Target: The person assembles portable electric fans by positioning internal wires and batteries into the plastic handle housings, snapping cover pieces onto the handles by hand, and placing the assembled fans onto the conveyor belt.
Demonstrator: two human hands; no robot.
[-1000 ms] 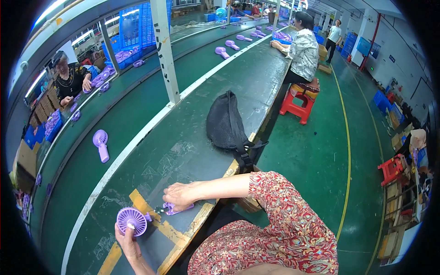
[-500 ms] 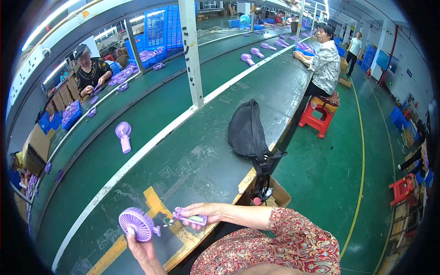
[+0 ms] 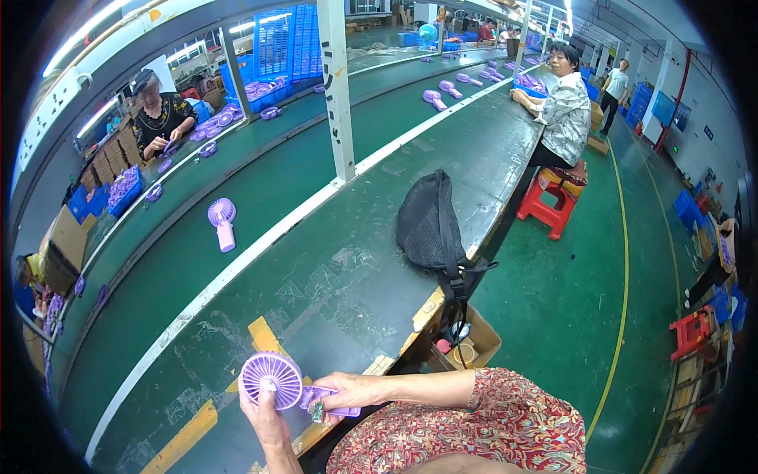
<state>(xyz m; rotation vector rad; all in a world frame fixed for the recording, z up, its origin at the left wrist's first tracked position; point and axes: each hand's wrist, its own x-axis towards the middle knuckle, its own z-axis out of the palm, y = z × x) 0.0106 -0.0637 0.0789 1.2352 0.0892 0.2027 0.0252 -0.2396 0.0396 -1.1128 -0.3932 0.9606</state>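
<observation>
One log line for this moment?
left hand: holding round purple fan head; right hand: holding purple plastic handle; black mesh bag: on green table

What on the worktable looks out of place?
The black bag on the worktable, its strap dangling over the side: it looks personal, unlike the purple fan head and purple handle being handled.

Left grip (image 3: 270, 426) on round purple fan head (image 3: 272, 371); right grip (image 3: 349, 387) on purple handle (image 3: 346, 411), small green part (image 3: 316, 411) by fingers. Black bag (image 3: 426, 225) on table (image 3: 355, 316). Purple handheld fan (image 3: 223, 225) lying on green belt (image 3: 276, 182). Seated person (image 3: 564, 118), red stool (image 3: 547, 207).
</observation>
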